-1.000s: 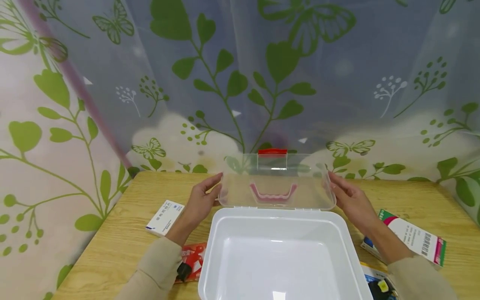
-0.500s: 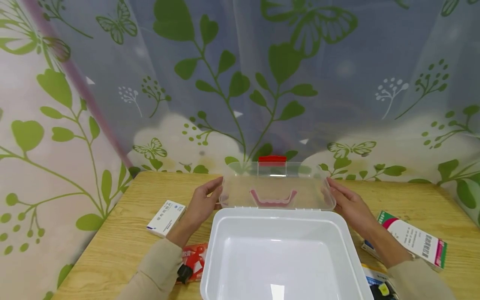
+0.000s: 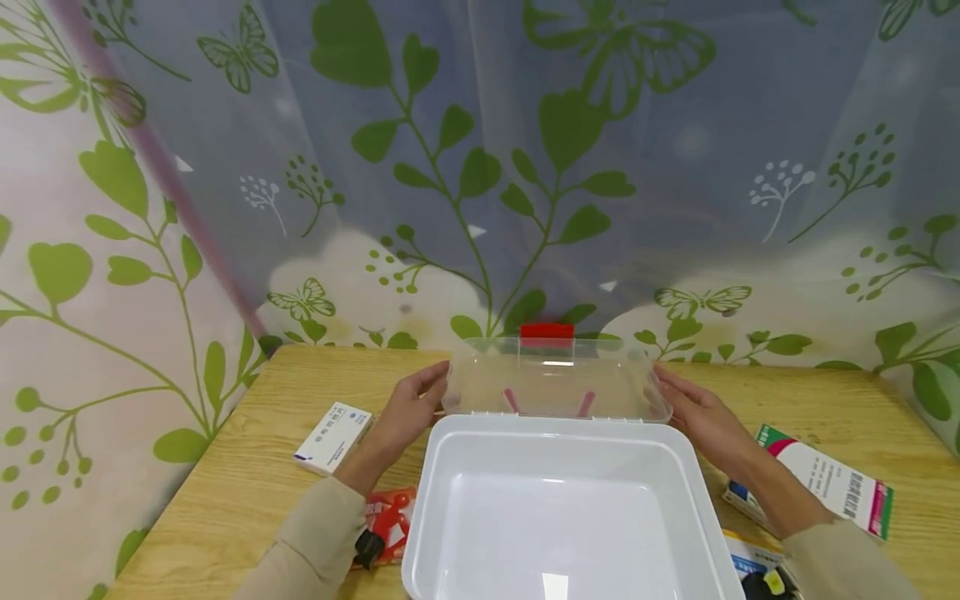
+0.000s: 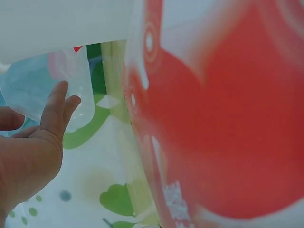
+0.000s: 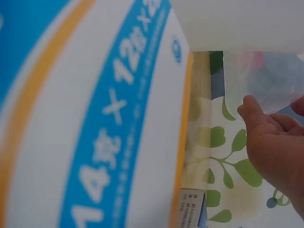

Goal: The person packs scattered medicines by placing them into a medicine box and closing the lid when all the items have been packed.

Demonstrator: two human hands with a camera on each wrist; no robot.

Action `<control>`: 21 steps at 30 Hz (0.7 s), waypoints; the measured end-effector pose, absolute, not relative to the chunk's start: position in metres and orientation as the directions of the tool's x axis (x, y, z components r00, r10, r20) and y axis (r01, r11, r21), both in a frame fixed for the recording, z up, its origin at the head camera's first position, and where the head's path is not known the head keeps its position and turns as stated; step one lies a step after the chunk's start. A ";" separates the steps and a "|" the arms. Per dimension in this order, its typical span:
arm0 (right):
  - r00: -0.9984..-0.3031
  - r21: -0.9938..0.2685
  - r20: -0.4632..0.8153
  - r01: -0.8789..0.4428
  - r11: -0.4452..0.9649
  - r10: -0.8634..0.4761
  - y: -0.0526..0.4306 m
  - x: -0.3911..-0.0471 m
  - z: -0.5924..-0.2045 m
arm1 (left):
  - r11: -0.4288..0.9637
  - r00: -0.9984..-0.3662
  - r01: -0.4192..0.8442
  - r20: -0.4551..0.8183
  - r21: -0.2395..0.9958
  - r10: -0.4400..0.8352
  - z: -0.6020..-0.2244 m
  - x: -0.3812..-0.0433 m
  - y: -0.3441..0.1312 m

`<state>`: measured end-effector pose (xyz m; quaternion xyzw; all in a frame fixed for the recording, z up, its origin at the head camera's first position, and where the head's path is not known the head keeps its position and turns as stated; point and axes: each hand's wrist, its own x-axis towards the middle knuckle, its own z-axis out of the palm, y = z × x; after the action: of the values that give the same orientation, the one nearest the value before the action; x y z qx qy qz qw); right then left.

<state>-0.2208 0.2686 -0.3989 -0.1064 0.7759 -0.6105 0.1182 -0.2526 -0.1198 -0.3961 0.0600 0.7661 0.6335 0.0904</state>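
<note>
A white plastic box (image 3: 555, 533) stands open in the head view, its hinged clear lid (image 3: 555, 375) leaning back behind it. The lid carries a red latch (image 3: 547, 333) and a pink handle, mostly hidden by the box rim. My left hand (image 3: 405, 417) grips the lid's left side between thumb and fingers; in the left wrist view, the fingers (image 4: 54, 107) touch the clear plastic. At the lid's opposite side, my right hand (image 3: 708, 421) holds it likewise, and its fingers (image 5: 254, 111) lie against the lid in the right wrist view.
A white medicine box (image 3: 335, 437) lies beside my left forearm, with a red packet (image 3: 390, 525) nearer. Right of the box lie a green-and-white medicine box (image 3: 828, 479) and a blue-and-yellow box (image 3: 746, 552). A patterned curtain (image 3: 480, 167) hangs behind the wooden table (image 3: 225, 508).
The lid has tilted farther back and down, with both hands keeping hold of it. Its latch sits lower, and more of its handle has dropped behind the box rim.
</note>
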 end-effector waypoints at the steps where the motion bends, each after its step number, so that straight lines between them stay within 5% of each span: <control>1: -0.949 -0.971 -0.060 -0.017 0.239 -0.310 0.269 -0.221 -0.399 | 0.191 -0.975 -0.029 -0.069 0.981 0.209 -0.396 -0.253 -0.120; 21: -0.936 -0.961 -0.096 -0.001 0.275 -0.338 0.269 -0.225 -0.397 | 0.182 -0.965 -0.059 -0.103 0.982 0.242 -0.396 -0.260 -0.117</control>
<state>-0.2251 0.2690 -0.3973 -0.1078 0.7856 -0.5923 0.1425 -0.2605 -0.1170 -0.3956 0.0603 0.7596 0.6367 0.1182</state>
